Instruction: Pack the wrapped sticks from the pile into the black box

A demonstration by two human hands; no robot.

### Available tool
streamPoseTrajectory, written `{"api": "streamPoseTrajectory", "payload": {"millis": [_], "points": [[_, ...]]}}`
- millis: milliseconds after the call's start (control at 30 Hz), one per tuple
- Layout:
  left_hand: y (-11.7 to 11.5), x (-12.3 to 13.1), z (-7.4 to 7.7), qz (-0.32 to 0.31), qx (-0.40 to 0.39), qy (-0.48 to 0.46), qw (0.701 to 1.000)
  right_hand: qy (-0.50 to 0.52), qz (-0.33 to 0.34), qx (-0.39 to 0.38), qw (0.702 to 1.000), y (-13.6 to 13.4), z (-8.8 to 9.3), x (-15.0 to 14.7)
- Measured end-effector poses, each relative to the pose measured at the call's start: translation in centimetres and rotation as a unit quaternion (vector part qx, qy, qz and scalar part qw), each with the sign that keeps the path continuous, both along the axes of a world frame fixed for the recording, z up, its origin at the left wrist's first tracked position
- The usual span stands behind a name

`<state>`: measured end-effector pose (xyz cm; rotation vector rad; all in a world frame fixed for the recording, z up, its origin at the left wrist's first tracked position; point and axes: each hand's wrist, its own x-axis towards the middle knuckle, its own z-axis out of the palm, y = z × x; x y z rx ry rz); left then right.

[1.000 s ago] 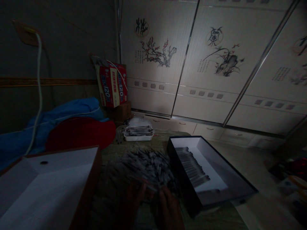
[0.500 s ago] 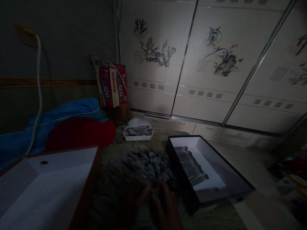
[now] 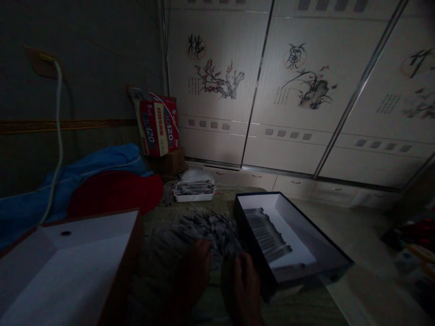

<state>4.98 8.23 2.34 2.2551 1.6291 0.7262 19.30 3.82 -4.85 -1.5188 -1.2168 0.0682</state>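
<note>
A heap of slim, pen-like sticks, clear with dark parts, lies between two boxes. My left hand is at the heap's near edge, its fingers bent and close together. To its right, beside the dark box, my right hand has its fingers curled inward. Dim light hides what either hand holds. Inside the dark-sided box, a row of similar sticks lies side by side on the white bottom. One more stick lies near that box's front wall.
A brown-sided box with a white inside stands at the left. Farther back is a white tray of sticks. Red cloth and blue cloth lie behind the left box. A red carton stands by the wardrobe doors.
My hands were close together in front of the heap. Now they are apart, the left up against the heap and the right nearer the dark box. The view has shifted slightly.
</note>
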Motion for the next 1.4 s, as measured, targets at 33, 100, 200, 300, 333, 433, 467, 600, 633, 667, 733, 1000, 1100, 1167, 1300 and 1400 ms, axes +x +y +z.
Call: {"api": "streamPoseTrajectory", "payload": {"millis": [33, 100, 200, 300, 333, 433, 467, 600, 633, 667, 733, 1000, 1100, 1167, 1300, 1400], "points": [[0.5, 0.4, -0.1, -0.011, 0.017, 0.048, 0.999, 0.000, 0.000, -0.003, 1.000, 0.0, 0.1, -0.1], [1.6, 1.1, -0.6, -0.048, 0.037, 0.114, 0.992, 0.008, 0.009, -0.010, 1.000, 0.0, 0.4, -0.2], [2.7, 1.8, -1.9, -0.060, 0.044, 0.142, 0.987, 0.013, 0.024, -0.004, 1.000, 0.1, 0.8, -0.2], [3.2, 1.8, -2.8, -0.055, 0.055, 0.145, 0.986, 0.015, 0.025, -0.002, 1.000, 0.0, 1.0, -0.1], [3.2, 1.8, -2.9, -0.053, 0.059, 0.140, 0.987, 0.014, 0.024, -0.001, 1.000, 0.0, 0.9, -0.1], [3.2, 1.6, -3.0, -0.042, 0.069, 0.106, 0.991, -0.003, 0.016, 0.003, 1.000, 0.0, 0.6, 0.1], [3.2, 1.6, -3.0, -0.037, 0.071, 0.088, 0.993, -0.011, 0.011, 0.004, 1.000, 0.0, 0.5, 0.2], [2.8, 1.2, -2.7, 0.001, 0.071, -0.015, 0.997, -0.021, 0.001, -0.001, 1.000, -0.2, -0.2, 0.5], [2.6, 0.9, -2.5, 0.019, 0.066, -0.052, 0.996, -0.022, -0.001, -0.002, 1.000, -0.3, -0.4, 0.4], [2.3, 0.6, -2.4, 0.041, 0.050, -0.115, 0.991, -0.024, -0.002, -0.002, 1.000, -0.4, -0.6, 0.2], [1.5, -0.3, -1.9, 0.079, -0.017, -0.309, 0.948, -0.025, -0.003, 0.002, 1.000, -0.7, -0.8, -0.5], [-0.5, -3.2, 0.7, 0.144, -0.124, -0.622, 0.760, -0.059, 0.105, 0.004, 0.993, -1.8, -0.3, -4.1], [-0.2, -3.3, 0.7, 0.172, -0.111, -0.621, 0.756, -0.110, 0.129, 0.017, 0.985, -1.7, 0.2, -4.4], [-0.1, -3.1, 0.6, 0.175, -0.103, -0.617, 0.760, -0.137, 0.125, 0.016, 0.983, -1.6, 0.4, -4.3], [-0.3, -2.8, 0.6, 0.176, -0.108, -0.612, 0.764, -0.113, 0.141, -0.001, 0.984, -1.5, 0.8, -4.1], [-0.4, -2.8, -0.1, 0.156, -0.112, -0.600, 0.777, -0.094, 0.144, -0.011, 0.985, -1.5, 0.9, -4.0]]}}
